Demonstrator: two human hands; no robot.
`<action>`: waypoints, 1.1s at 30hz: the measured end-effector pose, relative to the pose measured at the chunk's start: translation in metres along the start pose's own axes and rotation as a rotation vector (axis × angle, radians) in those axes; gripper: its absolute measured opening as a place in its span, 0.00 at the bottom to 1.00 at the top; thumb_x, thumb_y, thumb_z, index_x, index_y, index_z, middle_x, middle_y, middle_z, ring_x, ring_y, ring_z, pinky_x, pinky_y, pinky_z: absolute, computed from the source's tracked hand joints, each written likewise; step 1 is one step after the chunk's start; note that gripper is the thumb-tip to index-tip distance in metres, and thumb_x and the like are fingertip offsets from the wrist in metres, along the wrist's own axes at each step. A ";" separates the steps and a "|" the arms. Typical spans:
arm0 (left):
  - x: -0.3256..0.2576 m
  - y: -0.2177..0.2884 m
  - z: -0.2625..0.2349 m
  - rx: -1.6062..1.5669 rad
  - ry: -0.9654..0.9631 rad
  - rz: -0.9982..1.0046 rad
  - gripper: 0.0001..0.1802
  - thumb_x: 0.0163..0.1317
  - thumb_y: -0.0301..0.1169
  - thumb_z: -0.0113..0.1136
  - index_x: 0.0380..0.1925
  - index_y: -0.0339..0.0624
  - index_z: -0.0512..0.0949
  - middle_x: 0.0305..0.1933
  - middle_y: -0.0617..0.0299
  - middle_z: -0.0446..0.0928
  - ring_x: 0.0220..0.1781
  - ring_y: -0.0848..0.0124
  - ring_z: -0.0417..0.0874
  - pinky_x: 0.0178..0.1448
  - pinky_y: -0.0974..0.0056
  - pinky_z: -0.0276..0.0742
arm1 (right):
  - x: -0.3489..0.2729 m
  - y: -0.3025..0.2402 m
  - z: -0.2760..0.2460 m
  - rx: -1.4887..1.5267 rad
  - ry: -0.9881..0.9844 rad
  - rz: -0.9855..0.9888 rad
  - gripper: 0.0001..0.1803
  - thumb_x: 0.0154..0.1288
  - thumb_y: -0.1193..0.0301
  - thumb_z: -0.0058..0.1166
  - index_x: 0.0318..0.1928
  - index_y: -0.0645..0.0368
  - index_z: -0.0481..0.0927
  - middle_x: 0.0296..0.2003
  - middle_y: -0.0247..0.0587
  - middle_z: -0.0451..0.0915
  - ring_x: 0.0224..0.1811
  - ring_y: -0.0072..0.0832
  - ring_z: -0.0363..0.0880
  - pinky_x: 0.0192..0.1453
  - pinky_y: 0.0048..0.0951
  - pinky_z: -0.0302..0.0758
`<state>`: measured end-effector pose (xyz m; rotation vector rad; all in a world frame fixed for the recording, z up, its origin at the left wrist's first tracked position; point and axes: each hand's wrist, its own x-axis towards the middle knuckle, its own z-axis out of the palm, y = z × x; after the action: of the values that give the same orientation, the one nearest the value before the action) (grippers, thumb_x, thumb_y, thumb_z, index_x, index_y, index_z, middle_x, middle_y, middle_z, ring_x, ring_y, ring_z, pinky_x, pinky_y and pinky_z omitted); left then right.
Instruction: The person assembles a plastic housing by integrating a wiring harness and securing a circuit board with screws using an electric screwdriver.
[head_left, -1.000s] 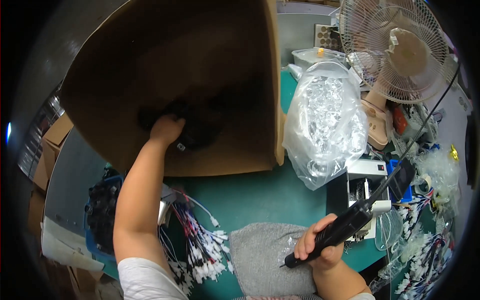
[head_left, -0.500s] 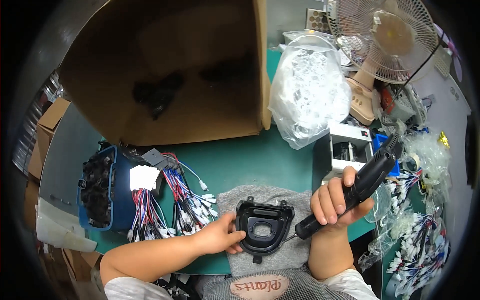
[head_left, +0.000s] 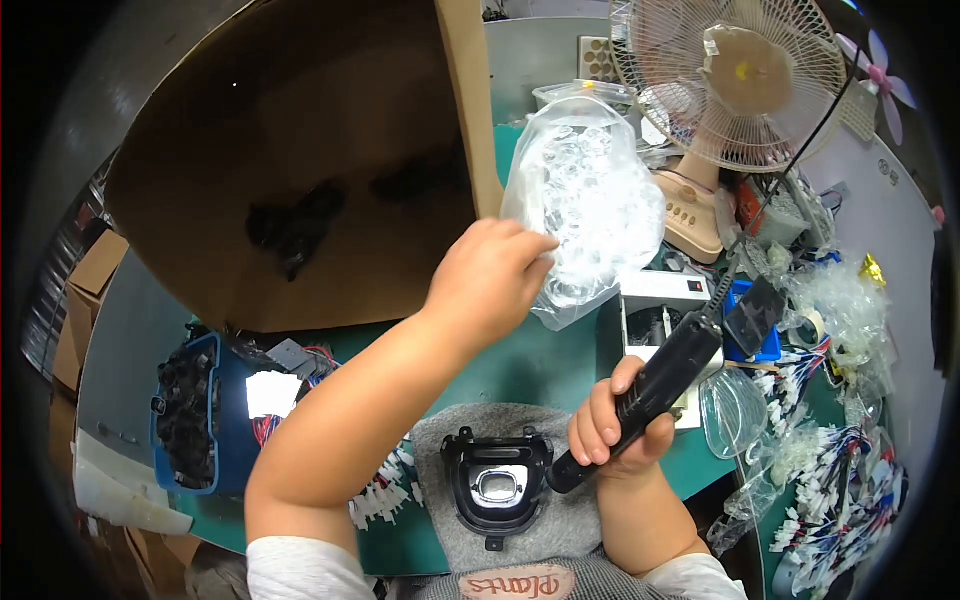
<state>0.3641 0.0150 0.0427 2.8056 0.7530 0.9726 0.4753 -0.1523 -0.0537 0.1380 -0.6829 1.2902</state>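
My right hand (head_left: pixel 625 430) is wrapped round a black electric screwdriver (head_left: pixel 655 390), tilted with its lower end beside the black plastic housing (head_left: pixel 500 520). This housing lies on a grey cloth (head_left: pixel 440 500) in front of me, with a glossy, bright framed window in its middle. My left hand (head_left: pixel 490 280) is raised over the bench at the near left side of a clear plastic bag (head_left: pixel 600 200) full of small transparent pieces. Its fingers are bent and slightly blurred, thumb and forefinger apart, with nothing visible between them.
A large cardboard box (head_left: pixel 400 300) with dark pieces inside stands at the back left. On the left is a blue bin (head_left: pixel 217 420) of black parts. Wire bundles (head_left: pixel 385 500) lie partly behind my left forearm. Rightward stand a fan (head_left: pixel 690 215), a white device (head_left: pixel 660 285) and more wires (head_left: pixel 840 510).
My left hand has let go of the housing and moved up to the plastic bag. The screwdriver has shifted left with my right hand. The view has moved slightly.
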 end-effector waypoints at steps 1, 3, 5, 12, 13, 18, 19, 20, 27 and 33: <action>0.013 -0.007 0.015 0.036 0.001 0.015 0.13 0.56 0.32 0.64 0.42 0.44 0.82 0.40 0.55 0.80 0.45 0.56 0.78 0.52 0.58 0.74 | 0.001 0.001 0.000 -0.002 -0.001 -0.002 0.31 0.59 0.53 0.65 0.50 0.61 0.65 0.24 0.37 0.72 0.21 0.27 0.75 0.25 0.30 0.76; 0.036 -0.016 0.042 0.100 -0.098 0.021 0.15 0.56 0.34 0.65 0.44 0.45 0.81 0.42 0.55 0.79 0.47 0.56 0.78 0.54 0.58 0.73 | 0.002 0.000 -0.003 -0.006 0.010 0.010 0.31 0.59 0.54 0.66 0.50 0.61 0.65 0.24 0.38 0.72 0.21 0.28 0.75 0.26 0.30 0.76; 0.046 -0.016 0.055 0.163 -0.199 0.029 0.18 0.55 0.37 0.65 0.46 0.45 0.81 0.45 0.55 0.79 0.50 0.55 0.77 0.56 0.57 0.72 | 0.001 -0.003 -0.005 0.000 0.020 0.007 0.31 0.58 0.54 0.66 0.50 0.61 0.65 0.24 0.38 0.72 0.20 0.28 0.75 0.26 0.31 0.76; 0.063 0.005 0.059 0.205 -0.503 -0.058 0.27 0.52 0.44 0.69 0.48 0.41 0.76 0.48 0.50 0.77 0.51 0.51 0.78 0.55 0.53 0.74 | 0.000 -0.004 -0.002 0.055 0.027 0.047 0.31 0.57 0.55 0.67 0.50 0.61 0.66 0.23 0.39 0.73 0.20 0.30 0.76 0.26 0.32 0.76; 0.064 0.005 0.060 0.216 -0.499 -0.079 0.25 0.53 0.43 0.68 0.46 0.40 0.76 0.48 0.50 0.77 0.51 0.50 0.78 0.54 0.53 0.75 | -0.001 -0.004 -0.002 0.047 0.036 0.049 0.31 0.57 0.55 0.67 0.50 0.61 0.66 0.23 0.39 0.73 0.20 0.30 0.76 0.25 0.32 0.76; 0.068 0.005 0.059 0.266 -0.566 -0.221 0.22 0.53 0.40 0.68 0.44 0.39 0.75 0.48 0.48 0.77 0.52 0.49 0.78 0.53 0.52 0.75 | 0.000 -0.006 -0.001 0.034 0.042 0.024 0.31 0.57 0.54 0.67 0.50 0.60 0.66 0.22 0.38 0.72 0.19 0.29 0.75 0.25 0.31 0.75; 0.069 0.005 0.060 0.257 -0.580 -0.202 0.22 0.54 0.41 0.68 0.44 0.39 0.75 0.48 0.48 0.77 0.52 0.49 0.78 0.53 0.52 0.75 | 0.000 -0.006 -0.002 0.029 0.044 0.023 0.31 0.57 0.54 0.67 0.50 0.60 0.66 0.22 0.37 0.72 0.19 0.28 0.75 0.25 0.31 0.75; 0.069 0.005 0.059 0.250 -0.594 -0.185 0.22 0.54 0.41 0.67 0.44 0.39 0.75 0.48 0.48 0.77 0.52 0.50 0.78 0.54 0.52 0.75 | 0.000 -0.006 -0.002 0.027 0.044 0.023 0.31 0.57 0.54 0.67 0.50 0.60 0.66 0.22 0.37 0.72 0.19 0.28 0.75 0.25 0.30 0.75; 0.067 -0.001 0.069 0.142 -0.506 -0.197 0.24 0.56 0.43 0.66 0.47 0.39 0.76 0.45 0.46 0.79 0.50 0.50 0.80 0.56 0.52 0.75 | -0.001 -0.005 -0.002 0.000 0.043 0.023 0.32 0.57 0.53 0.67 0.50 0.60 0.66 0.23 0.37 0.72 0.19 0.28 0.75 0.25 0.30 0.75; 0.074 0.004 0.057 0.078 -0.603 -0.216 0.21 0.57 0.39 0.64 0.47 0.39 0.75 0.46 0.45 0.79 0.51 0.51 0.80 0.55 0.54 0.75 | -0.001 -0.006 -0.003 0.025 0.046 0.028 0.31 0.57 0.54 0.67 0.50 0.61 0.66 0.23 0.37 0.72 0.20 0.28 0.75 0.26 0.31 0.76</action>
<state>0.4499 0.0516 0.0394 2.7571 0.9719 0.0473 0.4819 -0.1535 -0.0549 0.1192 -0.6321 1.3255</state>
